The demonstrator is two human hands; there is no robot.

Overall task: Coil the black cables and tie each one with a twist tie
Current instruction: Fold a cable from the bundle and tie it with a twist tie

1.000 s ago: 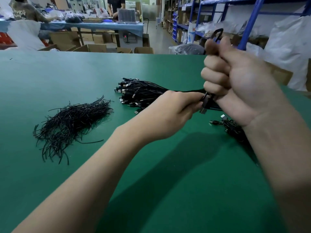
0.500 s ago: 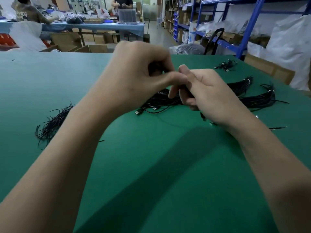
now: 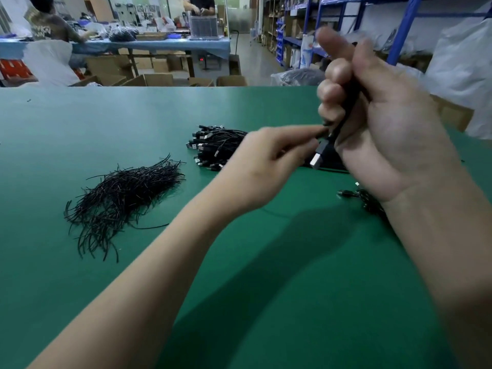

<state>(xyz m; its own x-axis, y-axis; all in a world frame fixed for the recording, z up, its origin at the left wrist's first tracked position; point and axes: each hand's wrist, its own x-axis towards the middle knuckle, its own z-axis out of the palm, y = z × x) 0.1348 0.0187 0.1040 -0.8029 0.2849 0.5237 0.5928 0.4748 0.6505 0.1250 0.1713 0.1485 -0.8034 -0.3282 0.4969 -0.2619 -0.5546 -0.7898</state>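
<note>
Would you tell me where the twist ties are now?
In the head view, the twist ties lie on the green table's left side, just left of the loose cable bundle.

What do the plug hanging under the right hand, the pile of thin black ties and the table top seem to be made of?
Plug: bare metal tip, silvery and bright, on a matte black body, probably moulded plastic. Ties: likely thin wire in black plastic; they hold their kinks. Table top: green mat, smooth, dull, perhaps rubber or vinyl.
</note>
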